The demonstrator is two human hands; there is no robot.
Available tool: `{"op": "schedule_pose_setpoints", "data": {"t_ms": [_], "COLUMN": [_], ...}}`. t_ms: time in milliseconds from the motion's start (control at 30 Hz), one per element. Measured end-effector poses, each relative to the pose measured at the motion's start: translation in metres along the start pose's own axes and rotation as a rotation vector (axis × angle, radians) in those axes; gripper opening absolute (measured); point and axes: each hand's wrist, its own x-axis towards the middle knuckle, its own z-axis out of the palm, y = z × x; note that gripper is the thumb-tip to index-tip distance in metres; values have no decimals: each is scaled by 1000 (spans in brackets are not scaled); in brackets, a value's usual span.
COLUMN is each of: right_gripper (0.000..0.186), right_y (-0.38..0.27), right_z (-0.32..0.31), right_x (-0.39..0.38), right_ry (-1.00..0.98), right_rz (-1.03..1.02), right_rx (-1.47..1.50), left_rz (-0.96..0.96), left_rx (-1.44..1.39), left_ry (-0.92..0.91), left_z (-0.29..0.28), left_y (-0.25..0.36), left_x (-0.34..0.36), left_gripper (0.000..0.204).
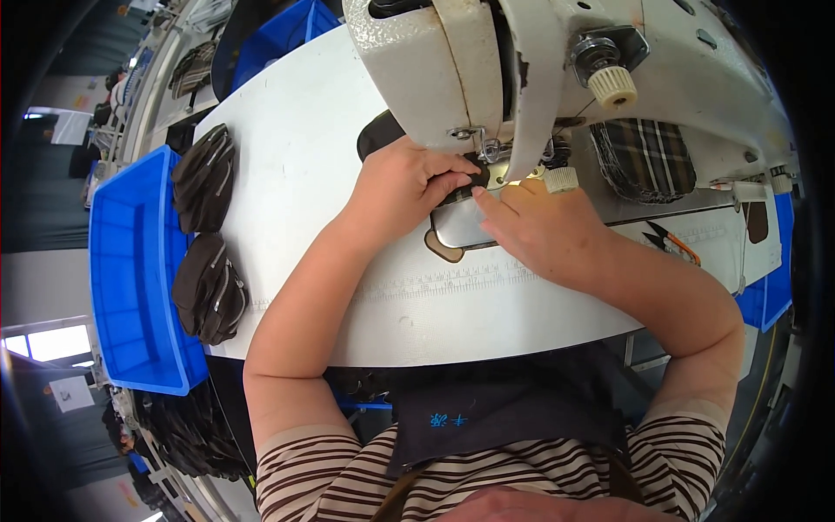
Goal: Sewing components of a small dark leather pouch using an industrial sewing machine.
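Observation:
My left hand (396, 187) is closed in a pinch on a small dark fabric piece (459, 193) with a plaid edge, just left of the sewing machine's needle area. My right hand (548, 228) lies on the machine bed, fingers stretched toward that fabric; one fingertip is at its edge. A white sewing machine (435, 74) stands over both hands, its needle and presser foot close to my fingertips. Part of the fabric is hidden under my left fingers. Beneath my hands is the metal bed plate (461, 228).
Plaid fabric pieces (644, 161) are stacked under the machine arm. Orange-handled thread snips (674, 242) lie right of my forearm. Two dark zippered pouches (209, 287) rest at the left table edge, beside a blue bin (135, 270). A ruler scale (435, 283) runs along the white table (296, 157).

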Motion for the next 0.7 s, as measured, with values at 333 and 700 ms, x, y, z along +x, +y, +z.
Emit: {"op": "schedule_pose_setpoints", "data": {"t_ms": [333, 700], "right_gripper": [37, 38], "right_y": [-1, 4], "right_z": [0, 4], "right_x": [2, 3], "right_ry": [-25, 4], "right_rz": [41, 29], "right_rx": [-165, -175], "left_rz": [-62, -174], "left_rx": [135, 174], "left_ry": [70, 94], "left_z": [5, 6], "left_y": [5, 22], "left_x": [-1, -5], "left_gripper": [14, 16]}}
